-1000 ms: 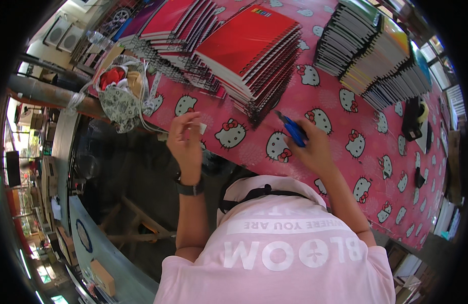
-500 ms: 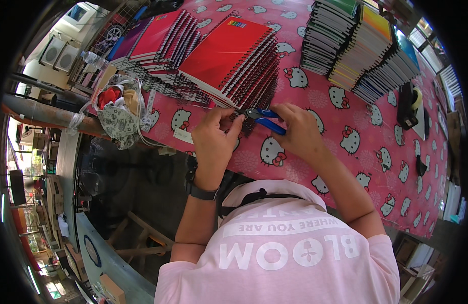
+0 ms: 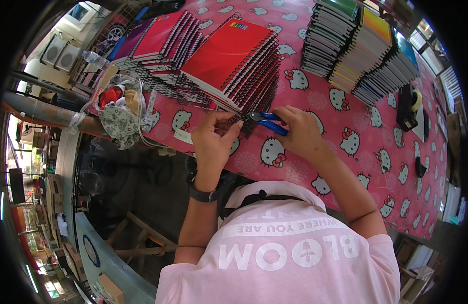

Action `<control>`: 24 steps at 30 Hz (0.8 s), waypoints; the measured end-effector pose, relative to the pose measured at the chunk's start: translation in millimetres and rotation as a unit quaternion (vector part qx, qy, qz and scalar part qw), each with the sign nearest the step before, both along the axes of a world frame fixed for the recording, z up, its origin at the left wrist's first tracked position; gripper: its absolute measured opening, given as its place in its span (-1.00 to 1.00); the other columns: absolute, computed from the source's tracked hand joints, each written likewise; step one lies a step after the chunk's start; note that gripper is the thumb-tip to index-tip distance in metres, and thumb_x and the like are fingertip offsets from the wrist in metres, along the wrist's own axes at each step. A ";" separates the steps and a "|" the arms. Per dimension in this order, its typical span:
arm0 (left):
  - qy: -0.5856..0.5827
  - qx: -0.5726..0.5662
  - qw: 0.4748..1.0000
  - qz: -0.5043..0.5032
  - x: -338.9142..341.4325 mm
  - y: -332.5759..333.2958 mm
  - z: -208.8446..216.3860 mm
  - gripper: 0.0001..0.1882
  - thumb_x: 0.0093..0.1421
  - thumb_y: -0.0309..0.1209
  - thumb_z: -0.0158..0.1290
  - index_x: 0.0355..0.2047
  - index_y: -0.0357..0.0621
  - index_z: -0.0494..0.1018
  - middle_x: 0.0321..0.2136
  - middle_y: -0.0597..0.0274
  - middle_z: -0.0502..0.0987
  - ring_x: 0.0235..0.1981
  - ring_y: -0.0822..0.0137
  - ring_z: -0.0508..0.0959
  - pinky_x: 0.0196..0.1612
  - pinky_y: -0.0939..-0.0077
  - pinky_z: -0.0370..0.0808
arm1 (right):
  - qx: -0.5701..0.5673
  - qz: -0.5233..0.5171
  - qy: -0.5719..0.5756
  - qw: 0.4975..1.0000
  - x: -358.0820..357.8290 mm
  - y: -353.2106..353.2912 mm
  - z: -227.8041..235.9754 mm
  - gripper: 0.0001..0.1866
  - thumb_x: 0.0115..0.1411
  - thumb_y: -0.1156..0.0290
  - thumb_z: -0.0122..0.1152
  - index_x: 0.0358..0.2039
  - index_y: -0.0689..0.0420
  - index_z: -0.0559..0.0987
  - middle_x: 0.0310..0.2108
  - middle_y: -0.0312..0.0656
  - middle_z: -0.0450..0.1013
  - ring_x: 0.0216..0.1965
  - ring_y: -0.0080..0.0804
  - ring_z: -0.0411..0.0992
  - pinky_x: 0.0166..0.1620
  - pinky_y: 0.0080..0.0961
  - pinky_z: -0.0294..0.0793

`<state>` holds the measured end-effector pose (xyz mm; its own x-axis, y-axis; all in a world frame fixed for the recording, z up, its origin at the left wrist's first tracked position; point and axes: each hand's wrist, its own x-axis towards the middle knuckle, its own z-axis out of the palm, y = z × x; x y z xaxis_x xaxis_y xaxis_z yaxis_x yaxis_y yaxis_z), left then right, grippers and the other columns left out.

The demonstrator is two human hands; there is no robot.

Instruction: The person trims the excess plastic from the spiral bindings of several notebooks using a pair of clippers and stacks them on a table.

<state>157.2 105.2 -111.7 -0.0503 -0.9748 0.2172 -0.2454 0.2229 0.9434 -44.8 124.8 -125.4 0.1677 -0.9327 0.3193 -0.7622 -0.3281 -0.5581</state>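
Note:
My left hand [image 3: 213, 136], with a dark watch on its wrist, pinches at the black spiral wire [image 3: 239, 120] by the near corner of a red notebook stack [image 3: 229, 55]. Blue-handled pliers [image 3: 272, 125] are gripped in my right hand [image 3: 303, 130]. Their jaws point left and meet the wire right beside my left fingertips. How firmly the jaws bite cannot be made out. The stacked notebooks are spiral-bound, with black coils along their right side.
More red and purple spiral notebooks [image 3: 160, 38] lie to the left. Green, yellow and blue notebook stacks [image 3: 363, 48] stand at the back right. A tape dispenser [image 3: 407, 109] is at the right. A bag with cloth scraps [image 3: 120, 114] hangs at the table's left edge.
The pliers' handles have come closer together and dipped slightly. My left fingers have shifted a little at the wire, and more of its coil shows between them.

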 end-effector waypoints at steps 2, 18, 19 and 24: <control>-0.001 -0.006 1.000 0.008 0.0 0.2 1.3 -0.79 -0.02 -0.56 0.22 -0.36 -0.32 0.46 -0.50 0.21 0.56 -0.51 0.52 0.52 -0.44 0.66 0.45 | 0.007 -0.008 -0.026 1.000 -3.9 1.6 -1.2 -0.51 -0.25 0.50 0.32 -0.19 0.14 0.48 -0.38 -0.12 0.43 -0.33 -0.17 0.44 -0.30 -0.34 0.43; 0.122 0.051 0.991 0.008 3.1 -4.4 -19.2 -0.80 -0.02 -0.56 0.21 -0.39 -0.31 0.44 -0.50 0.22 0.54 -0.51 0.54 0.49 -0.42 0.65 0.44 | -0.027 -0.021 0.004 0.999 -8.6 3.8 -8.2 -0.54 -0.23 0.47 0.33 -0.21 0.12 0.48 -0.39 -0.15 0.40 -0.25 -0.16 0.39 -0.23 -0.29 0.37; 0.119 0.048 0.992 0.010 2.3 -3.9 -21.5 -0.80 -0.02 -0.56 0.22 -0.39 -0.31 0.44 -0.51 0.23 0.54 -0.51 0.54 0.48 -0.42 0.65 0.44 | -0.075 -0.024 0.026 0.997 -9.1 3.4 -8.5 -0.54 -0.23 0.47 0.33 -0.21 0.13 0.48 -0.38 -0.16 0.40 -0.26 -0.16 0.39 -0.23 -0.29 0.37; -0.009 0.006 1.000 0.027 -10.1 2.4 -13.2 -0.80 -0.04 -0.55 0.23 -0.41 -0.29 0.44 -0.53 0.25 0.53 -0.53 0.53 0.48 -0.44 0.65 0.43 | -0.071 -0.007 0.039 0.997 -9.2 -0.7 -15.7 -0.54 -0.25 0.51 0.30 -0.22 0.14 0.47 -0.34 -0.14 0.42 -0.27 -0.15 0.41 -0.23 -0.30 0.40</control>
